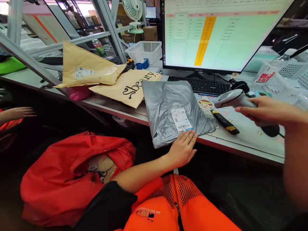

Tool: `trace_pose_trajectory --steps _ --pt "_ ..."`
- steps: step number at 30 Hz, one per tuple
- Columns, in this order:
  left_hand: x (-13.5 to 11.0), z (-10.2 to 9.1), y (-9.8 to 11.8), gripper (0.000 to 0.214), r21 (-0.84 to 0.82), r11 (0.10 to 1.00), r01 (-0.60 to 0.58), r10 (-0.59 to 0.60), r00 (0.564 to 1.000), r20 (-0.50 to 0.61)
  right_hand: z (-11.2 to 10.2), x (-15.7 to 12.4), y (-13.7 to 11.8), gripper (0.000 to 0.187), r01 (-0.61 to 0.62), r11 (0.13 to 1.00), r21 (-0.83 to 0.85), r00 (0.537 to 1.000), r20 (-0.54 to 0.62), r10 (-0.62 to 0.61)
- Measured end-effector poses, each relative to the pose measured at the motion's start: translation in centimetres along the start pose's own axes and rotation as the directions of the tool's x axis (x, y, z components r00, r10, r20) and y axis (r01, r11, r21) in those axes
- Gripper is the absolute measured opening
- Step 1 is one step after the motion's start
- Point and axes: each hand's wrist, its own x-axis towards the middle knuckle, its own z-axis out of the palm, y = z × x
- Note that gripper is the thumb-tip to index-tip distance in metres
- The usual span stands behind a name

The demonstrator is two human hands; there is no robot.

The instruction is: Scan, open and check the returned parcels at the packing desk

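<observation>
The step in hand looked like scanning the grey parcel [166, 109], which lay before the keyboard [202, 86]; the next move called for aiming the scanner [231, 98] at its label [180, 118]. The right hand [271, 110] grasped the scanner, right-front of the keyboard; the left hand [183, 147] rested on the parcel's near edge, fingers extended, not clenched.

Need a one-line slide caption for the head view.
Left hand resting on a grey parcel, right hand holding a scanner, before a lit monitor.
</observation>
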Motion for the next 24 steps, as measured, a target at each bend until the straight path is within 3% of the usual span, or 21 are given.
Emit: trace_pose_trajectory --steps 2,4,7,9,11,14,17,20,24 --pt "0.1 -0.2 0.1 0.065 -0.012 1.000 -0.014 0.014 1.000 0.025 -0.4 -1.9 -1.9 0.059 0.140 0.988 -0.060 0.969 0.211 -0.124" --pt "0.1 -0.2 0.1 0.065 -0.026 1.000 -0.014 0.015 0.999 0.036 0.3 -3.0 -3.8 0.060 0.260 0.962 -0.088 0.911 0.353 -0.214" --pt "-0.4 -0.7 0.2 0.063 -0.064 0.997 -0.035 0.037 0.999 0.029 2.2 -3.3 -5.6 0.057 0.363 0.930 -0.048 0.839 0.451 -0.305" --pt "-0.8 -1.6 0.1 0.059 -0.102 0.993 -0.058 0.060 0.998 0.023 3.1 -2.7 -5.6 0.054 0.373 0.927 -0.025 0.838 0.438 -0.325" --pt "-1.1 -3.1 -0.3 0.054 -0.145 0.988 -0.058 0.062 0.998 0.024 3.5 -1.2 -4.4 0.056 0.363 0.930 -0.051 0.882 0.343 -0.325" --pt "-1.1 -5.5 -1.7 0.052 -0.183 0.983 -0.008 0.018 0.998 0.054 3.7 2.2 -1.1 0.057 0.255 0.932 -0.257 0.964 -0.005 -0.265" --pt "-0.6 -6.5 -3.4 0.061 -0.149 0.988 0.050 -0.035 0.995 0.097 4.6 5.6 2.7 0.051 -0.027 0.887 -0.461 0.921 -0.357 -0.158" --pt "-0.1 -5.5 -4.8 0.080 -0.087 0.992 0.089 -0.078 0.988 0.131 6.1 7.4 5.2 0.054 -0.198 0.850 -0.488 0.893 -0.447 -0.049" --pt "-0.1 -3.0 -5.4 0.083 -0.056 0.991 0.119 -0.114 0.989 0.096 6.9 7.6 4.7 0.056 -0.226 0.839 -0.494 0.888 -0.459 -0.031"
